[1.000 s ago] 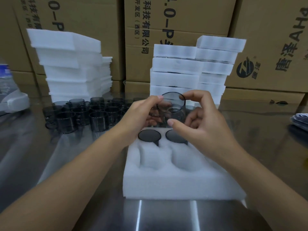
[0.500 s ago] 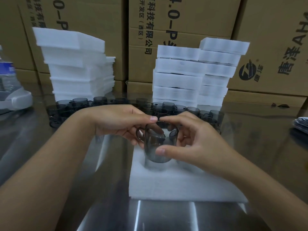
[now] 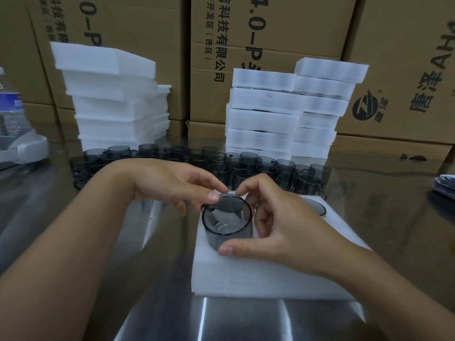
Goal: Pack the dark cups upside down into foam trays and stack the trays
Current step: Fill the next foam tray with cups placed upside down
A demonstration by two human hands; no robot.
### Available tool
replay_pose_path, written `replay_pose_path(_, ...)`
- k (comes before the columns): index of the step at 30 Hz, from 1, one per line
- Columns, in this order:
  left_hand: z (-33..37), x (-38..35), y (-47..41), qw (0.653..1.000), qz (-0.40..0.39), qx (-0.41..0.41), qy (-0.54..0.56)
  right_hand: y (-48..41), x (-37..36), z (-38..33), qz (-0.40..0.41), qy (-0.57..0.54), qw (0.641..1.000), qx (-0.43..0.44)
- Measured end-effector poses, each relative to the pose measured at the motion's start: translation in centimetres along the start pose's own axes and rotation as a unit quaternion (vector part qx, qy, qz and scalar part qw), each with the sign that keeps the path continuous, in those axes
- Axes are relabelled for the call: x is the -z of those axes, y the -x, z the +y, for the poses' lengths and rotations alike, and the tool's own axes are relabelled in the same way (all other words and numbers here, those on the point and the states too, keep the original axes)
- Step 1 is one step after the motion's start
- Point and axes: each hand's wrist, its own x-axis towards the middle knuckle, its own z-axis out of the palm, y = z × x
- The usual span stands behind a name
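A white foam tray (image 3: 246, 279) lies on the shiny metal table in front of me. A dark see-through cup (image 3: 227, 223) stands in its near-left pocket, one round end facing up. My right hand (image 3: 278, 225) grips the cup, thumb low on its near side and forefinger on the far rim. My left hand (image 3: 172, 185) pinches the far-left rim with thumb and fingertips. The flat dark end of another cup (image 3: 317, 207) shows in the tray's far-right pocket, partly hidden by my right hand.
Several loose dark cups (image 3: 246, 166) stand in rows behind the tray. Foam tray stacks rise at the back left (image 3: 110, 102) and back centre (image 3: 263, 119), before cardboard boxes (image 3: 283, 33). A water bottle (image 3: 9, 112) stands far left; papers (image 3: 445, 188) lie far right.
Both hands have brought the cup down from in front of me and turned it over. It now sits in the tray's near-left pocket, still held by both hands.
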Motion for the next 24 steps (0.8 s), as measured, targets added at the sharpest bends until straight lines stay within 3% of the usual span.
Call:
replay_pose_path(4,-0.4,0.6,0.6,1.0,-0.02,0.003,0.015,0.0,0.3,0.1,-0.017,0.015,0.999,0.045)
replay_pose_path(12,-0.4,0.6,0.8,0.999,-0.033,0.038,0.016,-0.1,0.0,0.4,0.018,0.026,0.999,0.008)
replay_pose_path(24,-0.5,0.1,-0.3,0.994,-0.069,0.073,-0.041,-0.6,1.0,1.4,-0.06,0.028,0.997,-0.038)
